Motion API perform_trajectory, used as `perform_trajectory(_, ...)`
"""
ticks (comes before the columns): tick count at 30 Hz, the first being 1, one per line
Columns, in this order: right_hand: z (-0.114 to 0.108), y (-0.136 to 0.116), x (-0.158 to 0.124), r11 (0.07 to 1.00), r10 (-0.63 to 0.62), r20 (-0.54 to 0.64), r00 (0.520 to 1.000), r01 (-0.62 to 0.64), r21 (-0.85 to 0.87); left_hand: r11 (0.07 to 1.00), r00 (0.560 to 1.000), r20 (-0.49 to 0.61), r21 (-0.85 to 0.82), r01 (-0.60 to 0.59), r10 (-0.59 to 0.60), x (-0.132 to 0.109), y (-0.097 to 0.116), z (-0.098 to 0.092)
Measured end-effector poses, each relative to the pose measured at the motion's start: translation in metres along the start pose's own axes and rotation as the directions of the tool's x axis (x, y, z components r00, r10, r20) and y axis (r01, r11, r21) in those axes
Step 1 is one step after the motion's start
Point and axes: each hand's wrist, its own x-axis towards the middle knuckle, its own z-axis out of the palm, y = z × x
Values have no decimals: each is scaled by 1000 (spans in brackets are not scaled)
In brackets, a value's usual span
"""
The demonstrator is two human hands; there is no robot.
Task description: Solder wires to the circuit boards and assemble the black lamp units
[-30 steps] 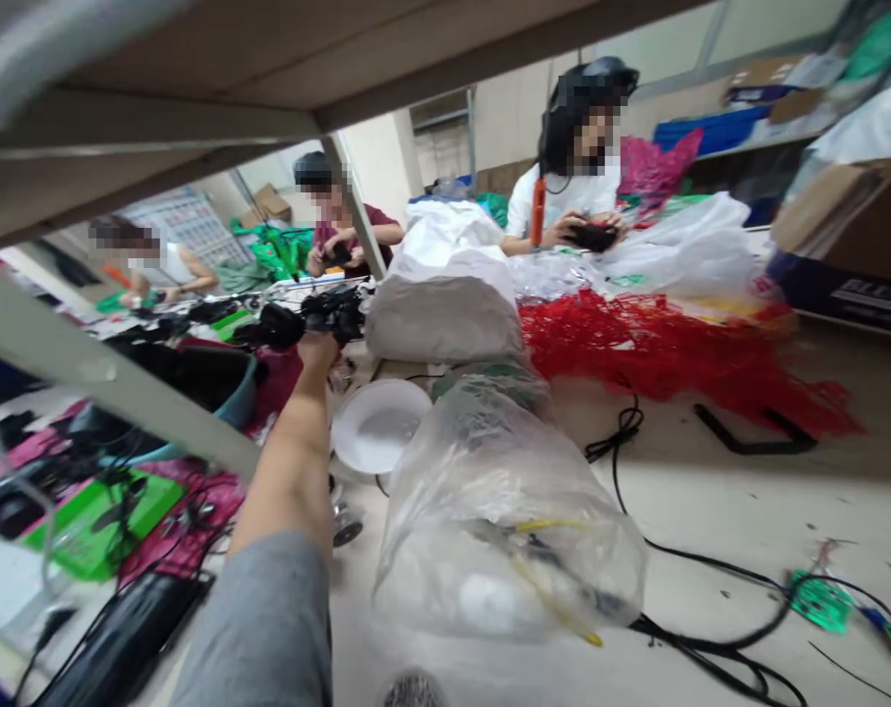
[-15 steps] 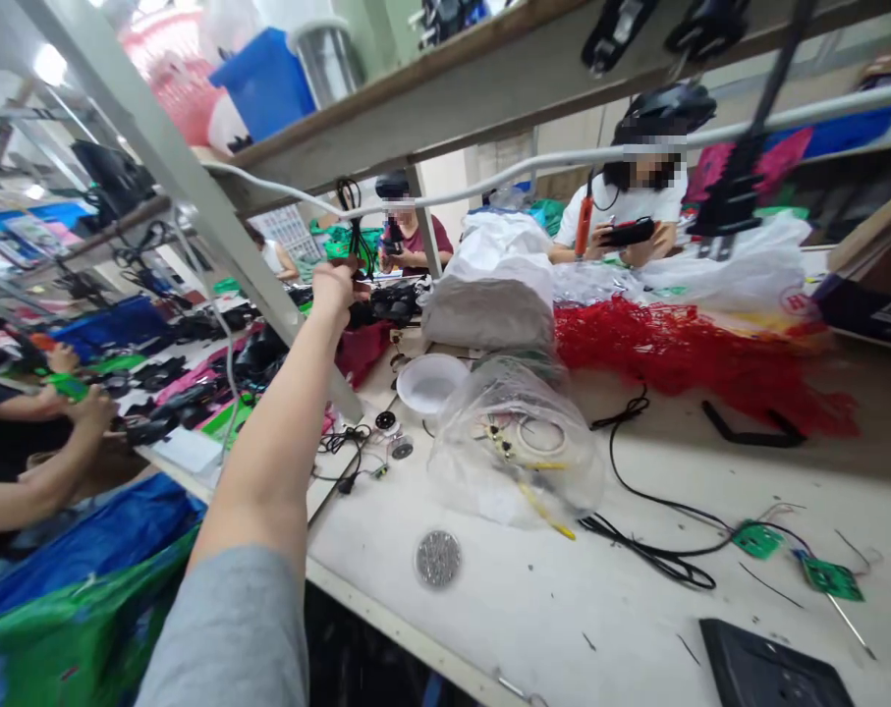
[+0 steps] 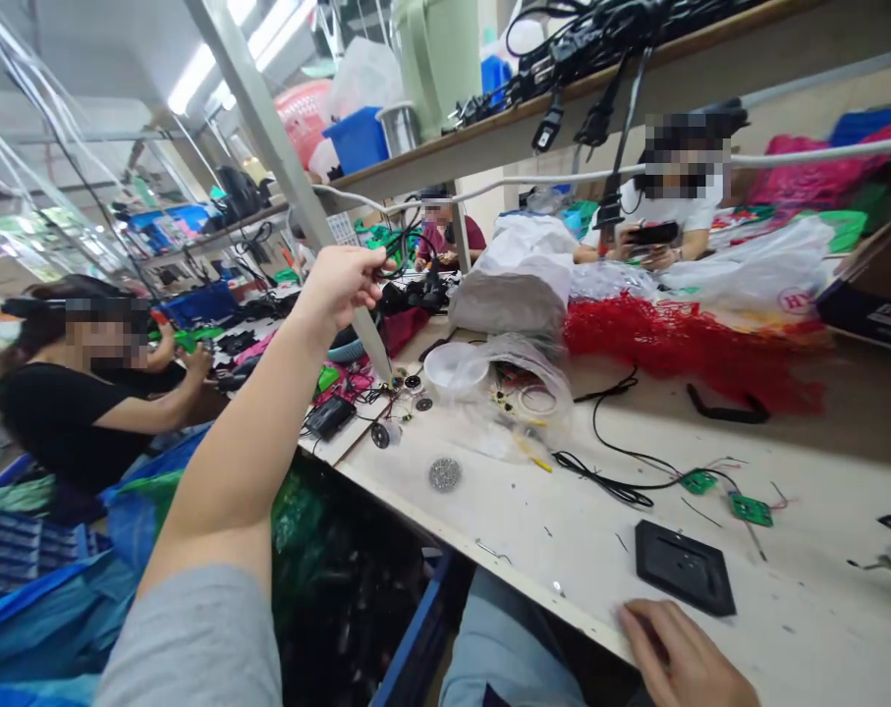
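Observation:
Raised over the table's far left end, my left hand [image 3: 346, 285] pinches a looped black power cord [image 3: 414, 244] between thumb and fingers; part of the cord is blurred. My right hand [image 3: 685, 653] rests at the front edge of the table, fingers loosely bent and holding nothing that I can see. A black plastic plate [image 3: 685, 568] lies flat just beyond it. Further back are two green circuit boards [image 3: 751, 509] with thin wires, joined to a coiled black cable [image 3: 607, 481].
A round dish of small metal bits [image 3: 445, 475], a white bowl [image 3: 454, 367] and a clear bag of parts [image 3: 523, 398] stand on the table [image 3: 519, 530]. A slanted metal post [image 3: 268, 128] carries the shelf. Co-workers sit at left [image 3: 77, 393] and across [image 3: 699, 211].
My left hand has drawn back nearer with the cord, which no longer hangs straight. My right hand has come into view at the table edge. The head view has shifted left.

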Motion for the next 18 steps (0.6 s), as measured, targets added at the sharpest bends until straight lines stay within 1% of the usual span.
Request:
perform_trajectory(2, -5, -20, 22, 991, -57, -28, 998, 60, 123, 992, 995, 69, -97, 81, -74, -26, 5, 7)
perform_trajectory(3, -6, -30, 35, 982, -46, -54, 997, 55, 183, 983, 988, 109, -140, 120, -105, -39, 7, 12)
perform_trajectory(5, -7, -44, 63, 955, -11, -54, 998, 26, 297, 958, 971, 195, -220, 184, -141, -67, 10, 26)
perform_trajectory(8, -1, -51, 101, 900, 58, 58, 997, -77, 428, 911, 930, 341, -325, 255, -139, -107, 11, 52)
perform_trajectory(11, 8, -40, 123, 855, 87, 137, 987, -145, 498, 849, 861, 491, -394, 353, -130, -138, 8, 79)
perform_trajectory(13, 8, -24, 129, 842, 105, 115, 988, -150, 519, 808, 817, 565, -425, 408, -115, -152, 3, 94)
perform_trajectory(15, -1, -6, 129, 847, 154, 55, 986, -161, 506, 772, 785, 612, -450, 449, -99, -160, -5, 105)
perform_trajectory(18, -27, 22, 125, 863, 242, -29, 970, -202, 464, 724, 751, 649, -458, 515, -123, -167, -24, 120)
